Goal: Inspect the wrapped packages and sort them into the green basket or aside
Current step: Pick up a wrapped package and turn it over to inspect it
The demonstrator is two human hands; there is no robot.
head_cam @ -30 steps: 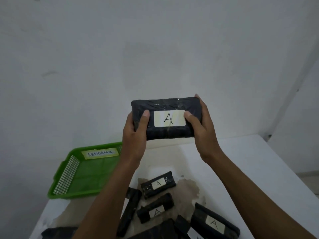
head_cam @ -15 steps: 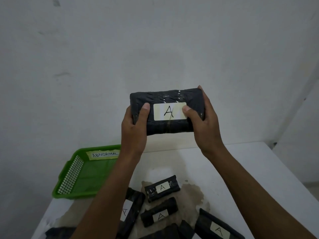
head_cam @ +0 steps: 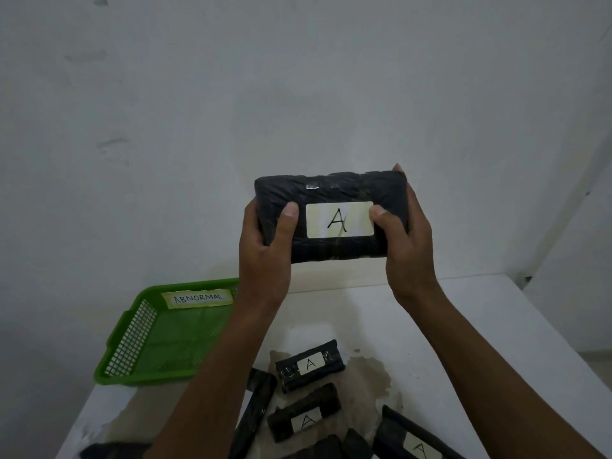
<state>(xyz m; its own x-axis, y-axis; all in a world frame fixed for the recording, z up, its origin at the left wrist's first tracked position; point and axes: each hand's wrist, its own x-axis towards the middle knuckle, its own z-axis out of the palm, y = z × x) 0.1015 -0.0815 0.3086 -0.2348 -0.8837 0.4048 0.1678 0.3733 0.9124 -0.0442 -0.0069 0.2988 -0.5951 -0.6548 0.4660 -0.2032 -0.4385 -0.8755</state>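
I am holding one black wrapped package (head_cam: 331,217) up in front of the white wall (head_cam: 298,94), above the table (head_cam: 480,326). My left hand (head_cam: 265,256) is gripping its left end: the thumb is pressing on the front face just left of the white label (head_cam: 339,219) marked "A", and the other fingers are curling behind, out of view. My right hand (head_cam: 407,246) is gripping the right end the same way, thumb tip touching the label's right edge, one fingertip showing above the top right corner. The package is sitting level between the two thumbs, label facing me.

Below my left wrist, the green basket (head_cam: 159,342), tagged "ABNORMAL", is lying on the table. Below and between my forearms, the remaining packages (head_cam: 309,366) are lying on a stained patch (head_cam: 371,376) of the tabletop, several showing "A" labels.
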